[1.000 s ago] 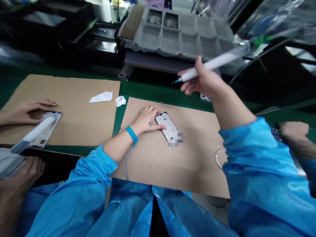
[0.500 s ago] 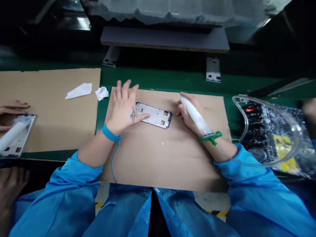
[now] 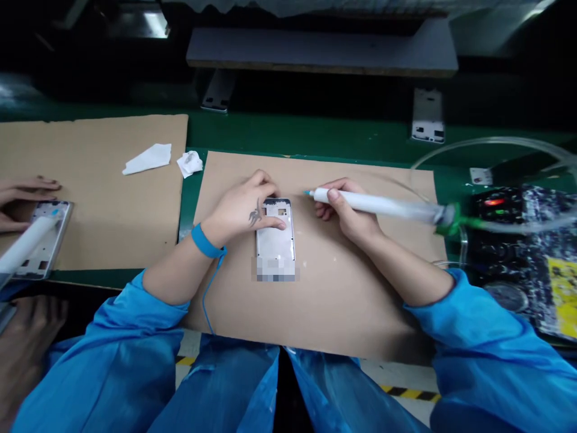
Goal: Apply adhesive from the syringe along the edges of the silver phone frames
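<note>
A silvery phone frame (image 3: 276,242) lies upright in line with me on the cardboard sheet (image 3: 351,300), its lower end pixelated. My left hand (image 3: 241,207) is closed on the frame's upper left part, thumb across its face and fingers curled at the top edge. In my right hand (image 3: 354,219) is a white dispensing syringe (image 3: 387,204) with a blue tip and a green cap joined to a clear hose. The syringe lies nearly level, its tip pointing left, to the right of the frame and apart from it.
A dispenser box (image 3: 509,240) with a red light stands at right. Other phone frames (image 3: 428,114) lie under the shelf (image 3: 315,51). White paper scraps (image 3: 148,159) rest on the left cardboard (image 3: 121,234), where a co-worker's hand (image 3: 22,201) is beside another frame.
The phone frame has turned from lying crosswise to lengthwise, and my left fingers have closed on it. My right hand has tilted the syringe so its tip now points left toward the frame.
</note>
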A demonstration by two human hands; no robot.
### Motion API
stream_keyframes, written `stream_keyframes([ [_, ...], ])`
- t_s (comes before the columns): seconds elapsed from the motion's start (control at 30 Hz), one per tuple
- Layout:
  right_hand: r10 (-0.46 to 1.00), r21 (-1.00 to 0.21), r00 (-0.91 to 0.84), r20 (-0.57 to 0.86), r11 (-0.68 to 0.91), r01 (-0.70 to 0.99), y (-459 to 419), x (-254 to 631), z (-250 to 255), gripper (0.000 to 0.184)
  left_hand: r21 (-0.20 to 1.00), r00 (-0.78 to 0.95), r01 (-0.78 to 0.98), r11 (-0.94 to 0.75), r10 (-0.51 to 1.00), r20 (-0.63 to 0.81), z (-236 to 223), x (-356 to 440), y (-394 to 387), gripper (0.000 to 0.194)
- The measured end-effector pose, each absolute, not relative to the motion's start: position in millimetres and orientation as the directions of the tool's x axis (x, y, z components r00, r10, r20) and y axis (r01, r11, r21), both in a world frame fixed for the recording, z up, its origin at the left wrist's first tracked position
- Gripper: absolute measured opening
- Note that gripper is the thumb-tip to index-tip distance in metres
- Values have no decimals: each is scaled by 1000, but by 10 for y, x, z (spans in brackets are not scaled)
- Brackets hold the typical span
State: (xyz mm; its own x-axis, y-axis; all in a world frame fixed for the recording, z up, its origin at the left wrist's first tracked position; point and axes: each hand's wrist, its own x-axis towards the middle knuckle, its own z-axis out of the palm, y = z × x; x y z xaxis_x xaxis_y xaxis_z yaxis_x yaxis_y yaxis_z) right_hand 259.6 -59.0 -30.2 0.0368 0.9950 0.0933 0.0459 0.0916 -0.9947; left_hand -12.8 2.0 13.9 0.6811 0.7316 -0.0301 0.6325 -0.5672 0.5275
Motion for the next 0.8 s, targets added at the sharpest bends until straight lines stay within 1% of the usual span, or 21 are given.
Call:
stream_keyframes([
  [0.07, 996, -996, 10, 84, 85, -8, -589, 2581, -254, 50, 549, 670, 615, -566, 742, 15, 73, -95, 51, 86],
  [0.13, 996, -996, -48, 75, 73, -46, -591, 2578, -218, 51, 583, 653, 593, -555, 755, 53, 28, -61, 60, 88],
  [0.17, 995, -998, -83, 58, 55, -40, -592, 2581, -203, 51, 604, 655, 576, -551, 753, 63, 16, -51, 62, 88],
  [0.23, 992, -1000, -127, 25, 27, 10, -591, 2592, -176, 52, 638, 682, 530, -558, 728, 71, 6, -43, 66, 87],
  [0.3, 990, -996, -135, 28, 38, 76, -590, 2597, -151, 54, 644, 719, 494, -584, 691, 74, -4, -34, 65, 84],
  [0.4, 992, -980, -111, 60, 79, 183, -604, 2577, -124, 54, 604, 745, 478, -638, 659, 107, -41, 10, 41, 78],
  [0.5, 996, -959, -73, 57, 75, 272, -623, 2554, -126, 49, 583, 729, 487, -651, 670, 139, -79, 60, 12, 71],
  [0.57, 996, -948, -69, 57, 76, 309, -624, 2551, -141, 46, 587, 715, 498, -638, 686, 138, -84, 75, 5, 68],
  [0.67, 993, -931, -92, 75, 103, 351, -611, 2552, -161, 47, 589, 712, 510, -627, 692, 120, -66, 80, 13, 67],
  [0.8, 990, -919, -107, 94, 127, 374, -600, 2536, -169, 44, 592, 714, 519, -617, 693, 97, -48, 86, 27, 66],
])
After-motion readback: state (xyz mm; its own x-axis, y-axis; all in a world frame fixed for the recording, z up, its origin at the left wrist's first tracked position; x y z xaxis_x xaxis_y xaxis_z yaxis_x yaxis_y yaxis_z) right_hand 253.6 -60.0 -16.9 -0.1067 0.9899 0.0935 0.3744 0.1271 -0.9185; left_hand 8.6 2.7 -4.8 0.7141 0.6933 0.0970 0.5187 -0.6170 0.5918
